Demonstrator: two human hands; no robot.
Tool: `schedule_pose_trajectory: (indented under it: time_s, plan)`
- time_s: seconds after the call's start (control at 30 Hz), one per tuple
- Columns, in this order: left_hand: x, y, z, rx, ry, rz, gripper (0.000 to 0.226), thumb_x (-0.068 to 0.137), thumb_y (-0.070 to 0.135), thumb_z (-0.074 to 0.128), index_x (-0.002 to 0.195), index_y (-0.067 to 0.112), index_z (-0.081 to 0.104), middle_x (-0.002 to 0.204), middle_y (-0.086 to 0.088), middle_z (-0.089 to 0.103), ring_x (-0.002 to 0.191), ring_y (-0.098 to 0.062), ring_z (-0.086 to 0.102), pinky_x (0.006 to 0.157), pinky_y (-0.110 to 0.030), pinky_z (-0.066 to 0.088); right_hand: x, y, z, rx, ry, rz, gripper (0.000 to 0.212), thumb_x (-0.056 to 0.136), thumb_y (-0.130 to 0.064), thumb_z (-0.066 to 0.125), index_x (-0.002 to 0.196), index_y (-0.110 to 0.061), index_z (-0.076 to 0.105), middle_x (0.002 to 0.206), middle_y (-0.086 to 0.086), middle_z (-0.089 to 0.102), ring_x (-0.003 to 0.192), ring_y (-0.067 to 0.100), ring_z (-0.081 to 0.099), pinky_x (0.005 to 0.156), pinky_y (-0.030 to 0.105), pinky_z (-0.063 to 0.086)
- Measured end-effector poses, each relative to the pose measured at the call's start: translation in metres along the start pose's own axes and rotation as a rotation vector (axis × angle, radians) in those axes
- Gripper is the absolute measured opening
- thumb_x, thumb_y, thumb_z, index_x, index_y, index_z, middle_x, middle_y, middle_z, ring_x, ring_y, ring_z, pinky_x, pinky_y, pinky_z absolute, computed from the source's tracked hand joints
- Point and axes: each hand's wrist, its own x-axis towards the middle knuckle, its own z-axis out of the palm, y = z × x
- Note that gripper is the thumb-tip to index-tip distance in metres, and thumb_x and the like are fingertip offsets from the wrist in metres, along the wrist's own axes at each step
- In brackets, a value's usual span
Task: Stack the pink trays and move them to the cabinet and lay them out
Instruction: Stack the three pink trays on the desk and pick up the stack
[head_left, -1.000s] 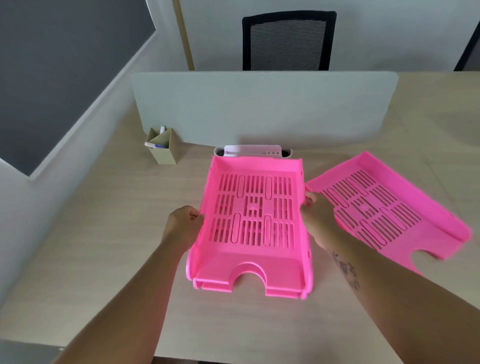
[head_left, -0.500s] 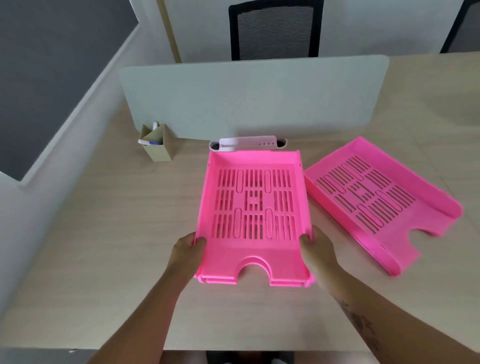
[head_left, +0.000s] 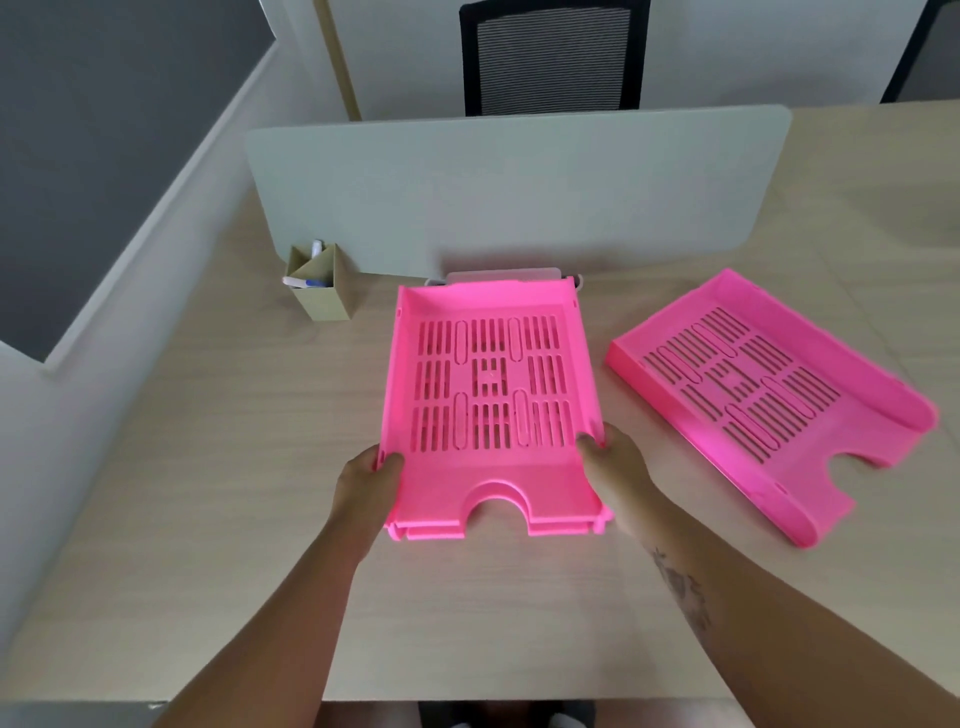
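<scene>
On desk (head_left: 156, 493): hands (head_left: 366, 480) grip stacked trays (head_left: 488, 395).

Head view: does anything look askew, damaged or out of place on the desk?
Only one thing: the loose tray lies at an angle on the desk, right of the stack that the left hand and right hand grip by its sides. It is not yet stacked. No damage or spill shows.
</scene>
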Motion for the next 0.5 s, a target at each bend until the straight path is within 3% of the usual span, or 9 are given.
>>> schedule_pose_trajectory:
  time_s: [0.1,0.2,0.33,0.5]
  plan:
    - [0.0,-0.005,-0.008,-0.008,-0.001,0.03,0.015,0.096,0.017,0.05,0.097,0.026,0.061,0.094,-0.004,0.071,0.088,-0.021,0.067,0.066,-0.033,0.057,-0.007,0.003,0.009,0.043,-0.013,-0.053,0.037,0.1,-0.023,0.052,0.136,-0.014,0.051,0.093,-0.001,0.063,0.083,0.023,0.067,0.063,0.029,0.056]
    - [-0.011,-0.021,-0.007,-0.008,0.012,0.053,0.02,0.095,0.013,0.049,0.107,0.021,0.063,0.093,-0.004,0.071,0.086,-0.02,0.067,0.058,-0.025,0.053,-0.025,0.025,0.016,0.085,0.018,-0.074,0.041,0.099,-0.013,0.049,0.14,-0.014,0.047,0.094,0.001,0.065,0.075,0.015,0.066,0.052,0.02,0.054]
    - [-0.016,-0.034,-0.002,-0.028,0.027,0.06,0.019,0.098,0.014,0.049,0.109,0.022,0.062,0.09,-0.004,0.071,0.079,-0.014,0.066,0.052,-0.017,0.05,-0.029,0.045,0.025,0.068,0.067,-0.077,0.04,0.102,-0.013,0.043,0.142,-0.011,0.045,0.09,0.001,0.064,0.076,0.018,0.065,0.057,0.025,0.052]
    - [-0.002,-0.035,-0.005,-0.05,0.025,0.073,0.018,0.099,0.015,0.049,0.109,0.023,0.06,0.089,-0.004,0.07,0.079,-0.012,0.065,0.055,-0.019,0.05,-0.021,0.043,0.034,0.089,0.104,-0.067,0.04,0.103,-0.014,0.041,0.143,-0.013,0.044,0.093,0.005,0.065,0.081,0.023,0.067,0.059,0.028,0.053]
